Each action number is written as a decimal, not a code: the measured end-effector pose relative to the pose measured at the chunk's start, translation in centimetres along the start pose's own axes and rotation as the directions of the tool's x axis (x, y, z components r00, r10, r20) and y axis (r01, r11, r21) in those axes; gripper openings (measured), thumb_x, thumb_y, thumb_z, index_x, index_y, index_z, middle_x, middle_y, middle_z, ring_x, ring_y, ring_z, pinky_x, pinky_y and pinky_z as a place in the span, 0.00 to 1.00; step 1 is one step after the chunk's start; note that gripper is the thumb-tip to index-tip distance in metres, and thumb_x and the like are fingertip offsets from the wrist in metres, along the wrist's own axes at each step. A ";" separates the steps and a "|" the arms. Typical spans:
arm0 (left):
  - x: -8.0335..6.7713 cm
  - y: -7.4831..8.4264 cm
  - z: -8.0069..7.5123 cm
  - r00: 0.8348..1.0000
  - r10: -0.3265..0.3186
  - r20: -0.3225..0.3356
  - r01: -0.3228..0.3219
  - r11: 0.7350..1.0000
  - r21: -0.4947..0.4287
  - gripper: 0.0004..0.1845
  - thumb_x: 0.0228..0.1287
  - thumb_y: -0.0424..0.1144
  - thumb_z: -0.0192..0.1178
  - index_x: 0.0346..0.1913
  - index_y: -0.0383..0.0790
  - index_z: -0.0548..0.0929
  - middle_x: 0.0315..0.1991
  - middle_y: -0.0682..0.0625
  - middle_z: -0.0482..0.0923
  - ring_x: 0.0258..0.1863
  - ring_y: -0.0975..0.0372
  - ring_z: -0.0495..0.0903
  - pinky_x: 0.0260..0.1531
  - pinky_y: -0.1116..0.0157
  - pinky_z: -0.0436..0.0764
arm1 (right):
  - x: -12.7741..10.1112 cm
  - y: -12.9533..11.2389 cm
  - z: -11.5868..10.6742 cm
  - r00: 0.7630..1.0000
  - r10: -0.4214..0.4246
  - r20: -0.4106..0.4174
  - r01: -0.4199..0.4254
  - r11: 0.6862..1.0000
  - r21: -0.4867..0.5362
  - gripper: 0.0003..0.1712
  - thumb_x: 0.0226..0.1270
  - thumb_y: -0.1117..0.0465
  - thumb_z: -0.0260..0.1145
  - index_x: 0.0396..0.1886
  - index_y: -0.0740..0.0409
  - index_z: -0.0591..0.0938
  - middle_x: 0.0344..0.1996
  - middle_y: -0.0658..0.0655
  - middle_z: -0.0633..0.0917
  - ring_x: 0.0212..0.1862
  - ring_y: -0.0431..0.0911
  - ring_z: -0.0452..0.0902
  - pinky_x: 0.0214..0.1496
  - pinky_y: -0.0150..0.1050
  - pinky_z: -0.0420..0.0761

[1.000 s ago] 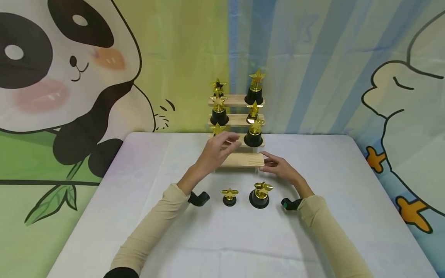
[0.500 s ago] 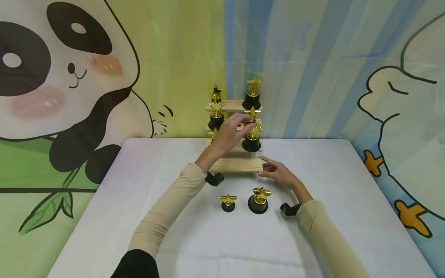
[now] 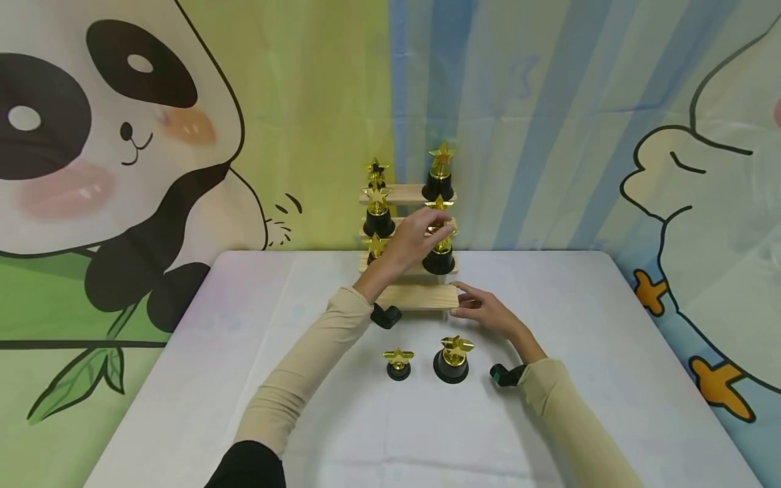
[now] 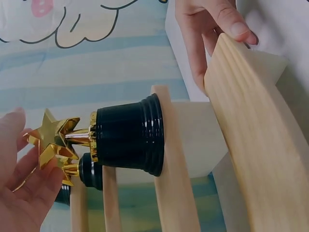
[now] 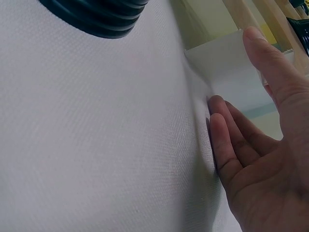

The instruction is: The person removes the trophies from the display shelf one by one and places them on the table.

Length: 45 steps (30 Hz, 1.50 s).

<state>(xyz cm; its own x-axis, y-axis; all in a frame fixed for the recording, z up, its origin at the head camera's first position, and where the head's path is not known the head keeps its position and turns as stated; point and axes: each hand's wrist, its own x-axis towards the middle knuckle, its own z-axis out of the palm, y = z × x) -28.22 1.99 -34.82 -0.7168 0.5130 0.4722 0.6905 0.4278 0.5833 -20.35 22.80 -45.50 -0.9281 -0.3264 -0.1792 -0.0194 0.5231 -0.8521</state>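
Note:
A stepped stand bears gold-star trophies with black bases. My left hand (image 3: 417,237) reaches over its right side, thumb and fingers loosely curved around the stars. In the left wrist view, the left hand (image 4: 29,169) is beside a large trophy (image 4: 128,135), with a smaller trophy (image 4: 91,171) behind; firm contact cannot be made out. My right hand (image 3: 488,312) rests at the right end of the lowest wooden step (image 3: 417,297). Its fingers are fairly straight and its thumb stands apart in the right wrist view. A small trophy (image 3: 398,366) and a larger trophy (image 3: 451,362) stand in front.
Further trophies stand on the upper steps, including a large trophy (image 3: 439,173) at top right and another (image 3: 378,217) on the left. A white cloth covers the table (image 3: 525,427). A cartoon-printed curtain (image 3: 317,135) hangs directly behind the stand.
My left hand has moved right and upward from the stand's left side to the right-hand trophies. My right hand stays at the lowest step's end. The head view has shifted slightly.

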 end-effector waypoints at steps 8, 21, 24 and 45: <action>0.0 0.1 0.4 0.999 -0.048 0.007 0.048 0.999 0.006 0.15 0.72 0.44 0.55 0.54 0.39 0.81 0.48 0.47 0.81 0.45 0.61 0.81 0.46 0.69 0.81 | -0.2 -0.8 0.0 1.000 0.009 0.006 -0.009 1.000 0.014 0.42 0.67 0.55 0.66 0.76 0.55 0.58 0.63 0.72 0.73 0.63 0.65 0.72 0.63 0.58 0.75; -0.1 0.1 0.5 0.995 -0.089 0.033 0.089 0.996 -0.008 0.17 0.72 0.45 0.55 0.56 0.38 0.80 0.50 0.46 0.82 0.47 0.60 0.82 0.48 0.68 0.82 | 1.5 2.7 0.4 1.000 -0.007 -0.025 0.007 1.000 -0.002 0.43 0.66 0.50 0.67 0.76 0.49 0.58 0.64 0.71 0.73 0.63 0.63 0.73 0.62 0.59 0.75; -0.2 -0.1 0.8 0.994 -0.104 0.042 0.105 0.994 -0.015 0.18 0.73 0.46 0.54 0.56 0.38 0.81 0.50 0.46 0.83 0.49 0.59 0.82 0.50 0.67 0.83 | 1.7 3.0 0.4 1.000 -0.006 -0.026 0.006 1.000 -0.005 0.44 0.65 0.47 0.67 0.76 0.47 0.59 0.63 0.70 0.74 0.63 0.62 0.74 0.62 0.58 0.76; -1.4 1.3 0.0 0.999 -0.035 -0.034 0.033 0.997 -0.075 0.17 0.72 0.44 0.54 0.55 0.39 0.81 0.45 0.46 0.82 0.44 0.61 0.82 0.47 0.68 0.84 | 1.8 3.2 0.3 1.000 -0.002 -0.029 0.002 1.000 -0.002 0.45 0.63 0.46 0.68 0.76 0.48 0.59 0.62 0.69 0.75 0.62 0.61 0.74 0.61 0.57 0.77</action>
<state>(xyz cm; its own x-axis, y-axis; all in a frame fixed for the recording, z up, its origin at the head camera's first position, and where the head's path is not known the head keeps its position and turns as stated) -26.30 1.84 -34.78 -0.7436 0.4721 0.4735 0.6575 0.3876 0.6461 -22.00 23.69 -48.71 -0.9385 -0.3042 -0.1631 -0.0220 0.5243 -0.8512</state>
